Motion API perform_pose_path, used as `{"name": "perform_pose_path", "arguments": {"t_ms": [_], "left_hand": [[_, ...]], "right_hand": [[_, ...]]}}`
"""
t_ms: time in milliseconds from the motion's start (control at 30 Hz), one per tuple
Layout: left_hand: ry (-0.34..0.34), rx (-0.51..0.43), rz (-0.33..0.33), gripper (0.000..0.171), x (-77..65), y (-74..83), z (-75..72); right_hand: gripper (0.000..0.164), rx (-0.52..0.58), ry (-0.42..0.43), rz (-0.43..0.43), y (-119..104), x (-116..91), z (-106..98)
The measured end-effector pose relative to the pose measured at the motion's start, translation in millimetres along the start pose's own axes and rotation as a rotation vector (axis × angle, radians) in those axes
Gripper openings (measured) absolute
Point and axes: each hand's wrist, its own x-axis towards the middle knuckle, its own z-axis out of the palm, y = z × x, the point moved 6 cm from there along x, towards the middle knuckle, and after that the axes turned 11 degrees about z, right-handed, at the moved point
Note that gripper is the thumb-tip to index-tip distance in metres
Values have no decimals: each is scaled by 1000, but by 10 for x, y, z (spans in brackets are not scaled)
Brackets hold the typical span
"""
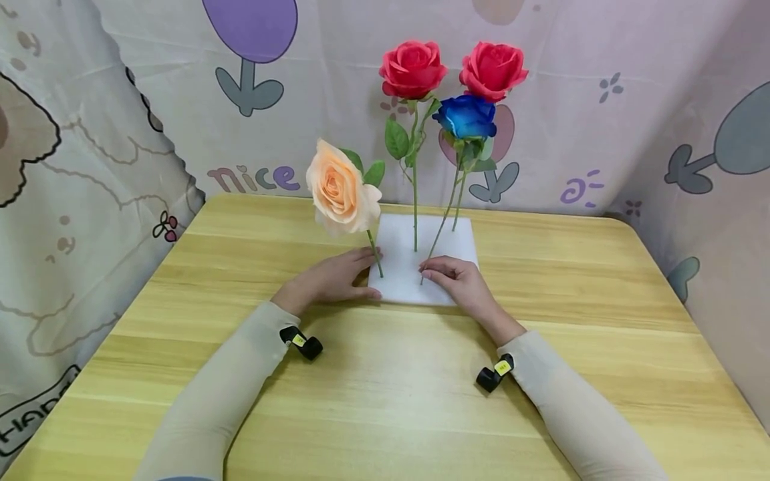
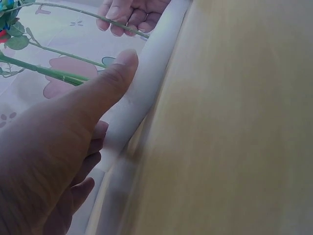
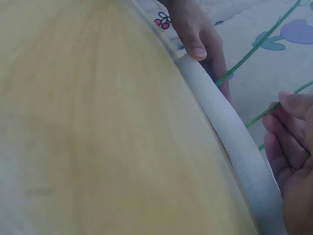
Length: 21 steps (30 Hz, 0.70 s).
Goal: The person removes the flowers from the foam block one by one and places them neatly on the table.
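A blue rose [image 1: 465,117] leans to the right, its thin stem [image 3: 257,118] pinched between thumb and fingers of my right hand [image 1: 462,282]. The stem's lower end meets the front part of a white foam block [image 1: 397,230]. My left hand [image 1: 337,276] rests against the block's left side, thumb at the front corner and fingers reaching toward the back. Close by that hand, a peach rose [image 1: 341,190] stands in the block, tilted left. Farther back in the foam stand two red roses, one at the middle [image 1: 414,69] and another at the right [image 1: 493,70].
The block lies on a wood-grain table [image 1: 385,387] near its back edge. Behind hangs a patterned cloth [image 1: 349,73], which also covers both sides. A small black camera is strapped to each wrist, over beige sleeves [image 1: 222,394].
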Motion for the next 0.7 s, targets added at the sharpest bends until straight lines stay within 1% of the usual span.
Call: {"name": "perform_pose_path", "arguments": {"t_ms": [133, 267, 367, 433, 467, 667, 700], "left_hand": [[-5, 0, -6, 100, -5, -6, -2], [-6, 5, 0, 98, -9, 13, -19], [-4, 6, 6, 97, -12, 25, -28], [-5, 7, 6, 96, -11, 27, -28], [-4, 5, 7, 96, -10, 26, -23], [-9, -5, 2, 97, -2, 13, -7], [-11, -3, -1, 98, -3, 10, -6]], "right_hand": [[15, -7, 4, -13, -198, -71, -4], [16, 17, 7, -37, -221, -76, 0], [16, 58, 7, -45, -187, -61, -1], [17, 78, 4, -36, -167, -56, -6], [17, 90, 0, -46, -132, -47, -9], [16, 68, 9, -45, -177, -67, -21], [15, 55, 16, -33, -219, -80, -23]]}}
